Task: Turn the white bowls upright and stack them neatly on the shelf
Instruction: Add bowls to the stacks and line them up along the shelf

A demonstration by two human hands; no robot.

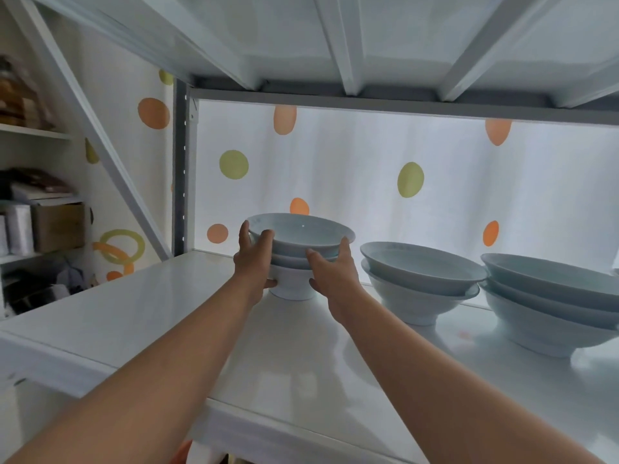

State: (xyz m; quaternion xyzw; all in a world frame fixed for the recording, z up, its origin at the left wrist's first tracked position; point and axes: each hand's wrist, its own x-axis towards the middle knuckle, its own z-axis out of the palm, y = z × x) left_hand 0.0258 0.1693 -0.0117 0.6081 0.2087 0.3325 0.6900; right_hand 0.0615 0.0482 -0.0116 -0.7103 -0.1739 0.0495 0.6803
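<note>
Two bare forearms are seen reaching up from the lower edge of the frame toward the centre, over the front edge of a glossy white shelf [140,316]. At the centre, a small stack of white bowls [298,249] is held between both hands, upright, with its foot resting on the shelf. The left hand [253,262] is pressed against the left side of the stack, with its fingers [264,239] curled over the rim of the top bowl and its thumb near the foot. The right hand [335,269] is closed against the right side, with its fingers [345,249] laid up to the rim. Just to the right, apart from the held stack, a second stack of wider white bowls [422,279] is seen standing upright. At the right edge of the frame, a third stack [552,303] of upright bowls is partly cut off. Behind the shelf, a white curtain [335,169] dotted with orange and green spots is hung. In the upper part of the frame, the underside of the next shelf [301,35] is shown. At the far left, other shelves holding boxes [57,226] are blurred.
</note>
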